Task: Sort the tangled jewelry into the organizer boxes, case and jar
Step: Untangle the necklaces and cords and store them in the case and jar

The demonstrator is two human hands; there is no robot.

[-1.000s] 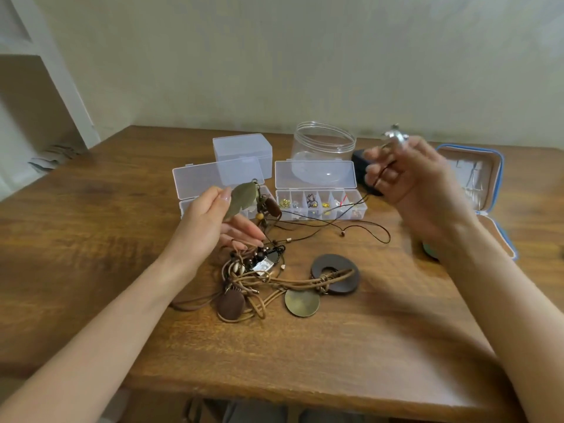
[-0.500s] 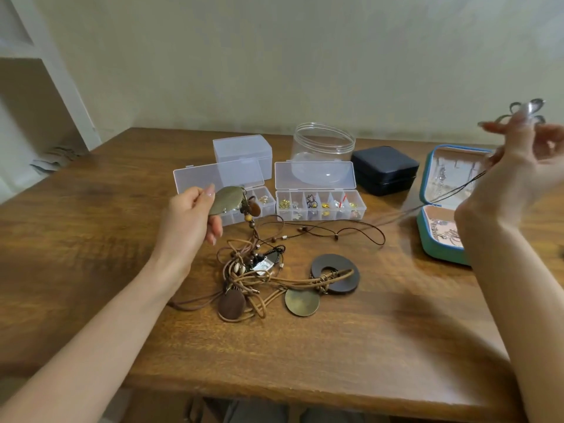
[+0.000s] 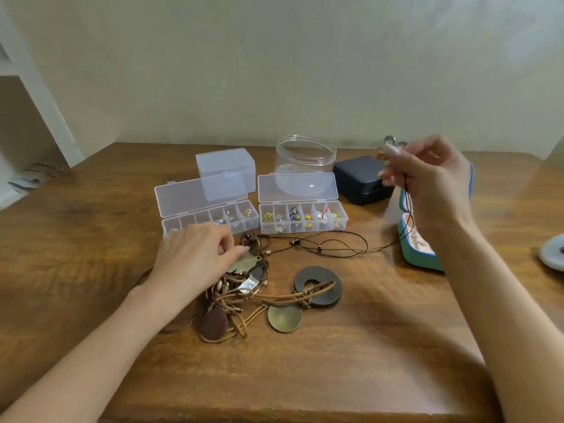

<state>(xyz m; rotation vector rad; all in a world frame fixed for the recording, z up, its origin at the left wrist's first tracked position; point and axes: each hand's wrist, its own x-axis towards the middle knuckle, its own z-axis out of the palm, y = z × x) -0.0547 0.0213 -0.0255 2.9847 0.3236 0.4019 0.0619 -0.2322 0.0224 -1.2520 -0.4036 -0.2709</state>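
A tangle of brown cord necklaces (image 3: 244, 297) with wooden and brass discs lies mid-table. My left hand (image 3: 195, 257) sits low on the heap, fingertips pinching a brass leaf pendant (image 3: 244, 263). My right hand (image 3: 427, 175) is raised over the teal jewelry case (image 3: 418, 254), gripping a silver pendant (image 3: 392, 143) whose thin dark cord (image 3: 329, 245) trails down to the table and back toward the pile. Two open clear organizer boxes (image 3: 210, 216) (image 3: 302, 219) hold small pieces. A clear jar (image 3: 305, 157) stands behind them.
A closed clear box (image 3: 225, 166) sits behind the left organizer. A dark navy case (image 3: 360, 178) is beside the jar. A pale round disc (image 3: 552, 254) lies at the right edge. A white shelf unit (image 3: 27, 117) stands at far left. The table's front edge is near.
My left hand lowered the brass leaf pendant onto the pile. My right hand came down and left from its high position, still gripping the silver pendant, slackening the dark cord.
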